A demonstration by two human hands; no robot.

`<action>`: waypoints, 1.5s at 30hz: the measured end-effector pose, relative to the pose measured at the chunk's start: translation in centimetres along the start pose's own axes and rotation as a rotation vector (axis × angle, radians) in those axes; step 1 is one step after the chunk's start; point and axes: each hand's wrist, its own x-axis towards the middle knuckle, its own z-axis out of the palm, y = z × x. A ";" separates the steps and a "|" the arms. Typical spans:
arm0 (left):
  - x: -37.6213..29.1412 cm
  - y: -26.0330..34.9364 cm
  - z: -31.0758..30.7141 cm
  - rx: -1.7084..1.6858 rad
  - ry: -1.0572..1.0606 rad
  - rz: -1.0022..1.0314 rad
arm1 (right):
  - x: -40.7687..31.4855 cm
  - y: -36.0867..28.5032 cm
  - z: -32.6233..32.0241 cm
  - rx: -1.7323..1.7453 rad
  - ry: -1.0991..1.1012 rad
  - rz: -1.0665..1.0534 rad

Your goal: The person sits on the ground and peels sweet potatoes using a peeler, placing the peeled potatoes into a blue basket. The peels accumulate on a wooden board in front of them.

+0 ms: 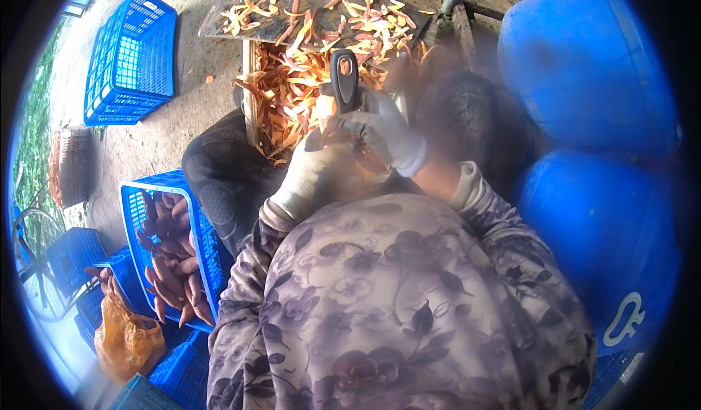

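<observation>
My right hand (383, 128), in a pale knit glove with a grey-coated palm, grips a peeler (344, 78) whose black looped handle points up and away from me. Close beside it, my left hand (317, 166) in a similar glove is curled around a sweet potato (325, 106), mostly hidden by the fingers; its bare orange flesh shows beyond them. The peeler's blade is hidden and blurred between the hands. Beneath and beyond both hands, a wooden-sided box (251, 92) between my knees is heaped with orange and reddish peelings (296, 106).
More peelings lie on a dark board (219, 24) beyond the box. Left of me stands a blue plastic crate (200, 229) of unpeeled sweet potatoes (170, 251), with an orange bag (128, 339) near it. Another blue crate (131, 59) is farther off. Large blue drums (580, 70) crowd my right.
</observation>
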 end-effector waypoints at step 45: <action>-1.2 0.4 -1.3 -0.460 -0.401 -0.132 | 3.9 0.0 -5.4 0.372 0.272 -0.167</action>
